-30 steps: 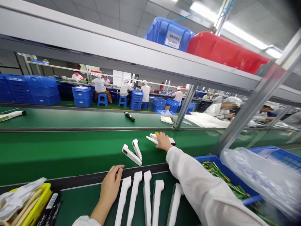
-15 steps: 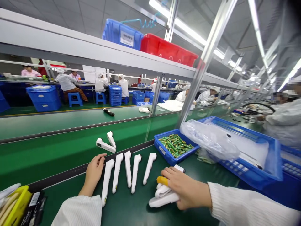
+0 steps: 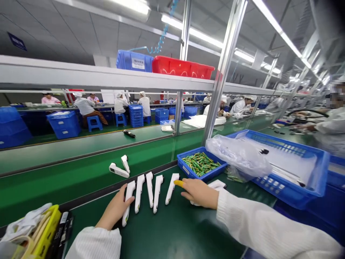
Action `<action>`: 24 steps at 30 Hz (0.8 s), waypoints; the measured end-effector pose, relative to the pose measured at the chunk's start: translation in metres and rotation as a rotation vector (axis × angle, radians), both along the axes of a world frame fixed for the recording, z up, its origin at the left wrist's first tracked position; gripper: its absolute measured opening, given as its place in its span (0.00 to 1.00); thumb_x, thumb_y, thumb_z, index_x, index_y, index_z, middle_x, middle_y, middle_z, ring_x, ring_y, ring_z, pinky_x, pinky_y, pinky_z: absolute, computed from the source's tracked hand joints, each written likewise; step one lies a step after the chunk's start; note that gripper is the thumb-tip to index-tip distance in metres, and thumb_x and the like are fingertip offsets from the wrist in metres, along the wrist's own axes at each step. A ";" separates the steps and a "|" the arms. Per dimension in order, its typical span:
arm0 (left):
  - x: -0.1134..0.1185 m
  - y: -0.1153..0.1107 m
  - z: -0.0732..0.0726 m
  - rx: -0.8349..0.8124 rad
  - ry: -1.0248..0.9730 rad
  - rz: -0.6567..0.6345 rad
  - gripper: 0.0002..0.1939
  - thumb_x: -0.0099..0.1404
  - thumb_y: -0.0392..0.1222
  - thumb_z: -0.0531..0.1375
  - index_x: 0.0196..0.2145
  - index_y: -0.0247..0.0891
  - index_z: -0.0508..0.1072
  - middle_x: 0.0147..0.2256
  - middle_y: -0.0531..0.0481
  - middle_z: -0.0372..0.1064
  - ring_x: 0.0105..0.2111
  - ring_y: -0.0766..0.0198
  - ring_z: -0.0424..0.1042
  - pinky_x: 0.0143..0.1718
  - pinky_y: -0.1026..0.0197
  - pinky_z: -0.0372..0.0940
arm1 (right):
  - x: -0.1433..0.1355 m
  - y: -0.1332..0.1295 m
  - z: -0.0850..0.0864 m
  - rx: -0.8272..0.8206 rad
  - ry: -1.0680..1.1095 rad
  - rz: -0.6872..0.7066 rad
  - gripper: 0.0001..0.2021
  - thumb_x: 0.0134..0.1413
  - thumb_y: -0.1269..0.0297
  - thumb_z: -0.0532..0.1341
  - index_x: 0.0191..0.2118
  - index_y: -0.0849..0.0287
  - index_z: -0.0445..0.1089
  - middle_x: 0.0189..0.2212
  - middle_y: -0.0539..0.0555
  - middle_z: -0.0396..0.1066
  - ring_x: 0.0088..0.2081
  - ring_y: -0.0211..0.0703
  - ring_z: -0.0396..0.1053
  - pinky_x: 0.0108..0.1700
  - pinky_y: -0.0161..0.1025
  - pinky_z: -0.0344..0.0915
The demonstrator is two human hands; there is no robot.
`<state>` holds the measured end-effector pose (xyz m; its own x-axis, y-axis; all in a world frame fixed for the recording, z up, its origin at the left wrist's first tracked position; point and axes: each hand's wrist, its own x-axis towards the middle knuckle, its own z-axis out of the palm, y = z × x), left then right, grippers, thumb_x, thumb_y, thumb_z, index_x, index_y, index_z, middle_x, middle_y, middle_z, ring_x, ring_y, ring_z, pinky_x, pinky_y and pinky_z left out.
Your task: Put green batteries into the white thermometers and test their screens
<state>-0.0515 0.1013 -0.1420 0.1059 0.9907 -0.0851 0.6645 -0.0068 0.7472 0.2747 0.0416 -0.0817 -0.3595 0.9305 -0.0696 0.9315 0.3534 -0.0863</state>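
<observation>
Left hand (image 3: 115, 209): wrapped about the leftmost device (image 3: 129, 201) of the row, with the thumb laid across its front.
Right hand (image 3: 201, 192): held palm-down with fingers spread, nothing seen grasped; whether the rightmost device (image 3: 171, 190) is touched by the yellow finger cover (image 3: 179, 183) cannot be told.
Devices: five, white, set in a slanting row on the desk (image 3: 159, 235), angled heads to the far side; more white parts (image 3: 217, 184) are half hidden behind the right hand, and two devices (image 3: 118, 170) are placed on the green belt (image 3: 83, 180).
Handling: judged light, stiff and smooth, rather slippery; the head may be fragile, so hold is best taken round the mid-handle.
Surface: flat, dark green; batteries (image 3: 201, 163) are heaped in a blue tray (image 3: 185, 170) at far right, a yellow box (image 3: 48, 232) is stood at near left.
Room: bins (image 3: 183, 66) are shelved above; seated co-workers (image 3: 145, 106) are seen beyond.
</observation>
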 end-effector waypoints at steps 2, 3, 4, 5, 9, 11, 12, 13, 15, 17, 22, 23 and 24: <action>-0.002 0.000 -0.002 0.011 -0.062 0.013 0.32 0.55 0.50 0.57 0.56 0.33 0.64 0.49 0.36 0.69 0.49 0.45 0.69 0.47 0.51 0.62 | -0.021 0.015 -0.009 -0.013 0.081 -0.027 0.16 0.63 0.59 0.51 0.49 0.62 0.69 0.43 0.62 0.71 0.43 0.52 0.70 0.44 0.43 0.62; -0.004 0.001 -0.002 0.013 -0.096 0.029 0.31 0.55 0.49 0.57 0.53 0.32 0.66 0.46 0.36 0.71 0.47 0.45 0.70 0.46 0.51 0.62 | -0.028 0.022 -0.014 -0.027 0.120 -0.049 0.16 0.63 0.58 0.51 0.46 0.62 0.70 0.42 0.62 0.72 0.42 0.52 0.71 0.43 0.43 0.63; -0.007 0.003 -0.001 0.014 -0.135 0.050 0.31 0.54 0.50 0.57 0.52 0.30 0.67 0.42 0.38 0.73 0.43 0.45 0.72 0.45 0.51 0.63 | -0.033 0.029 -0.020 -0.041 0.161 -0.074 0.16 0.62 0.57 0.52 0.43 0.62 0.70 0.40 0.61 0.73 0.40 0.52 0.71 0.42 0.42 0.63; -0.010 0.005 0.001 0.014 -0.179 0.077 0.32 0.53 0.52 0.57 0.51 0.29 0.67 0.36 0.40 0.73 0.40 0.45 0.73 0.43 0.51 0.64 | -0.035 0.035 -0.025 -0.051 0.207 -0.103 0.16 0.62 0.56 0.52 0.41 0.62 0.71 0.38 0.61 0.73 0.39 0.52 0.72 0.41 0.43 0.63; -0.026 0.006 0.026 0.006 -0.410 0.189 0.43 0.51 0.60 0.58 0.56 0.25 0.60 0.30 0.45 0.72 0.35 0.48 0.75 0.40 0.53 0.66 | -0.030 0.049 -0.033 -0.031 0.447 -0.236 0.10 0.59 0.61 0.53 0.38 0.62 0.67 0.36 0.61 0.72 0.42 0.55 0.70 0.45 0.47 0.62; -0.027 0.001 0.049 -0.015 -0.532 0.210 0.42 0.56 0.60 0.56 0.60 0.30 0.54 0.34 0.44 0.72 0.34 0.52 0.75 0.38 0.54 0.68 | -0.028 0.054 -0.029 -0.016 0.599 -0.290 0.06 0.57 0.65 0.54 0.39 0.60 0.64 0.36 0.59 0.71 0.43 0.53 0.70 0.46 0.48 0.62; -0.025 -0.004 0.063 -0.029 -0.616 0.211 0.40 0.58 0.59 0.56 0.61 0.34 0.52 0.35 0.45 0.72 0.34 0.54 0.75 0.37 0.55 0.69 | -0.030 0.057 -0.024 -0.015 0.681 -0.308 0.07 0.57 0.66 0.53 0.40 0.59 0.62 0.36 0.58 0.70 0.41 0.52 0.71 0.45 0.47 0.64; -0.021 -0.009 0.077 -0.033 -0.708 0.202 0.37 0.60 0.57 0.57 0.61 0.37 0.52 0.36 0.46 0.71 0.33 0.58 0.74 0.36 0.58 0.69 | -0.034 0.060 -0.018 -0.017 0.761 -0.319 0.08 0.58 0.65 0.51 0.42 0.59 0.60 0.36 0.57 0.70 0.38 0.49 0.72 0.42 0.46 0.66; -0.009 -0.023 0.105 -0.061 -1.048 0.177 0.33 0.56 0.49 0.66 0.56 0.38 0.61 0.31 0.51 0.69 0.29 0.63 0.71 0.30 0.65 0.68 | -0.046 0.062 0.000 -0.010 0.914 -0.315 0.10 0.60 0.60 0.49 0.45 0.58 0.56 0.39 0.56 0.68 0.31 0.43 0.72 0.34 0.43 0.69; 0.006 -0.038 0.129 -0.074 -1.247 0.061 0.27 0.52 0.46 0.70 0.47 0.36 0.68 0.22 0.56 0.62 0.21 0.70 0.61 0.21 0.70 0.61 | -0.063 0.058 0.026 0.007 1.171 -0.246 0.15 0.58 0.55 0.52 0.47 0.57 0.55 0.40 0.55 0.66 0.27 0.37 0.70 0.28 0.38 0.68; 0.029 -0.070 0.161 -0.022 -1.145 0.060 0.27 0.53 0.60 0.65 0.44 0.39 0.71 0.24 0.52 0.68 0.21 0.68 0.62 0.26 0.67 0.64 | -0.103 0.022 0.092 -0.158 1.842 0.072 0.17 0.53 0.52 0.63 0.38 0.63 0.62 0.23 0.47 0.65 0.21 0.29 0.62 0.24 0.27 0.62; 0.031 -0.074 0.163 -0.019 -1.107 0.075 0.27 0.53 0.62 0.63 0.41 0.38 0.72 0.23 0.51 0.68 0.21 0.66 0.64 0.26 0.67 0.64 | -0.109 0.015 0.100 -0.199 1.891 0.125 0.17 0.54 0.52 0.63 0.37 0.63 0.63 0.22 0.47 0.65 0.20 0.28 0.62 0.23 0.26 0.61; 0.033 -0.078 0.165 -0.026 -1.087 0.080 0.27 0.53 0.63 0.63 0.39 0.37 0.72 0.21 0.51 0.68 0.21 0.66 0.64 0.25 0.67 0.64 | -0.114 0.010 0.105 -0.238 1.927 0.176 0.17 0.55 0.52 0.62 0.36 0.63 0.63 0.22 0.48 0.66 0.19 0.28 0.62 0.21 0.26 0.61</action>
